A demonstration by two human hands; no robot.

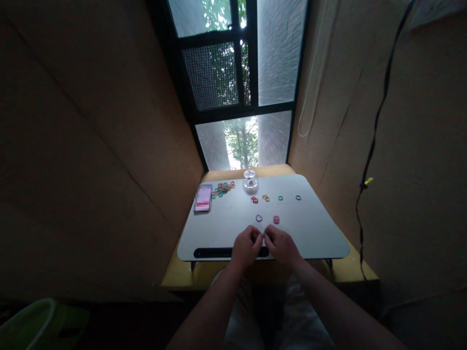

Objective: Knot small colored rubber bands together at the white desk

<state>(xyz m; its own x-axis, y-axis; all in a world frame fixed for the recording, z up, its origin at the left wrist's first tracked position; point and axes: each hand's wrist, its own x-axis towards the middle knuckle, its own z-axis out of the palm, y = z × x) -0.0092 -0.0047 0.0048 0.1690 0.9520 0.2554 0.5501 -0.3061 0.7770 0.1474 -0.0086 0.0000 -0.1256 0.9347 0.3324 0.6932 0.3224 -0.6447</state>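
Observation:
My left hand [248, 245] and my right hand [281, 244] meet over the near edge of the white lap table [226, 226]. Both are closed, fingertips pinched together. Between them is something tiny and pale that I cannot make out. Just beyond the fingers lie a purple ring-shaped band [259, 218] and some pink bands [276, 219]. Farther back, a row runs from red bands [254, 200] through yellow bands [266, 198] and a green band [280, 198] to a dark blue band [298, 198]. A mixed heap of coloured bands [224, 188] sits at the back left.
At the table's left edge lies a phone [203, 198], its screen blurred out. A clear round container [250, 183] stands at the back. A black slot [213, 253] runs along the front edge. Walls close in on both sides; a dark cord [374, 131] hangs at right.

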